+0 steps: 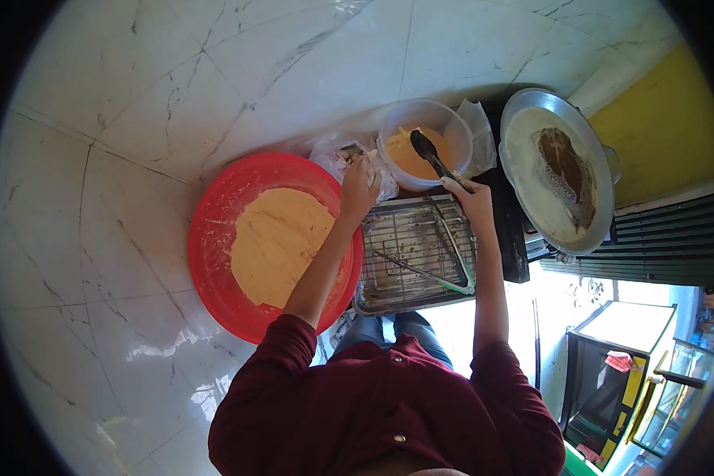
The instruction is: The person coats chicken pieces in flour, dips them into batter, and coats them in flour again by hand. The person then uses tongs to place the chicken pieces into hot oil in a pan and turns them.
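Observation:
My left hand reaches over the right rim of the red basin, its fingers closed at a clear plastic bag with pale pieces in it. What those fingers hold is too small to make out. The basin holds pale yellow flour. My right hand grips black-tipped tongs, whose head is over a clear tub of orange liquid. Below the hands lies a metal tray with a wire rack, and a second pair of tongs rests on it.
A large pan of foamy, brownish oil stands at the right on a dark stove. Beside the tub is a whitish plastic bag. Farther right are a green shutter and a glass-fronted cabinet.

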Demonstrator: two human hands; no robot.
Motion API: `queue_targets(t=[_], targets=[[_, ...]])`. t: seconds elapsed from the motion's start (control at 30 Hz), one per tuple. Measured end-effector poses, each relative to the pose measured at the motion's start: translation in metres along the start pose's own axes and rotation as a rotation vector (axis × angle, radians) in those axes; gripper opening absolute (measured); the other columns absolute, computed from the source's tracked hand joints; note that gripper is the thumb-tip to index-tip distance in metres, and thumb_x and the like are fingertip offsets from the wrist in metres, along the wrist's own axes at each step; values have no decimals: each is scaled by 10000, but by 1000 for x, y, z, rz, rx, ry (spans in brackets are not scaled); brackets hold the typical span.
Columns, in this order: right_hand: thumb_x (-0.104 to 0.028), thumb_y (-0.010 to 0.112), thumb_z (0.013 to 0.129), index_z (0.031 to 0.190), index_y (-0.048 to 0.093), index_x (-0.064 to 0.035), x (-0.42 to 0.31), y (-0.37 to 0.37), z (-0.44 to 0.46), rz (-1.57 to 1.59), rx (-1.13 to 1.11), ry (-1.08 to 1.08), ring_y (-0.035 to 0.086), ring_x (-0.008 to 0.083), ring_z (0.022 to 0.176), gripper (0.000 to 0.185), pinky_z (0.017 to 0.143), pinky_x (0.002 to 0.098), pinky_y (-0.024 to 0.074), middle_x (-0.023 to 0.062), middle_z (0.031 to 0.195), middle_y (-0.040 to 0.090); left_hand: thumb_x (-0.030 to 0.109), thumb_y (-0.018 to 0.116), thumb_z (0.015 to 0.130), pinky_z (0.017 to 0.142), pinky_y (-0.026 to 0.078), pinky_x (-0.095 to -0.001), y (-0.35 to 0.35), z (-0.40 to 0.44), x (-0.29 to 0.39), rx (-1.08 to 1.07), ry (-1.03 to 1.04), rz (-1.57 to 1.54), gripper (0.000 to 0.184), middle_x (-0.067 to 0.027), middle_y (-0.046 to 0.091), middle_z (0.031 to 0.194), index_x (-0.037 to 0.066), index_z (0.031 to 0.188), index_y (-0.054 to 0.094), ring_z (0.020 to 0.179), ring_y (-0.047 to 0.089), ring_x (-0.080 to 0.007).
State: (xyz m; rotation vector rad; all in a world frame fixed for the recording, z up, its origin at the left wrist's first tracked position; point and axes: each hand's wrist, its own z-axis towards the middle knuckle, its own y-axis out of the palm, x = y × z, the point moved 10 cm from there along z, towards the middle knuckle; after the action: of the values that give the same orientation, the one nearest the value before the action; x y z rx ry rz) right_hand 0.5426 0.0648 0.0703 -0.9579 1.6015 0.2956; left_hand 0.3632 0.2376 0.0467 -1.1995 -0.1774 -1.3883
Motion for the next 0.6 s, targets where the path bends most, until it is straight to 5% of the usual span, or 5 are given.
queue_targets(t=[0.17,0.6], targets=[[-186,656,758,952,630,6,23,0,-29,313,45,118,361,25,383,274,346,189,220,-33,564,497,84,562,733,858,387,-420,-1,1,0,-10,-41,-19,301,-221,520,923,-47,994,486,1022,465,-411],[-202,619,783,881,612,-15,42,7,-43,670,-4,202,416,53,422,211,360,175,263,3,617,525,111,552,754,697,412,-390,-7,2,9,32,-31,-10,209,-140,491,744,-16,908,490,749,508,-332]])
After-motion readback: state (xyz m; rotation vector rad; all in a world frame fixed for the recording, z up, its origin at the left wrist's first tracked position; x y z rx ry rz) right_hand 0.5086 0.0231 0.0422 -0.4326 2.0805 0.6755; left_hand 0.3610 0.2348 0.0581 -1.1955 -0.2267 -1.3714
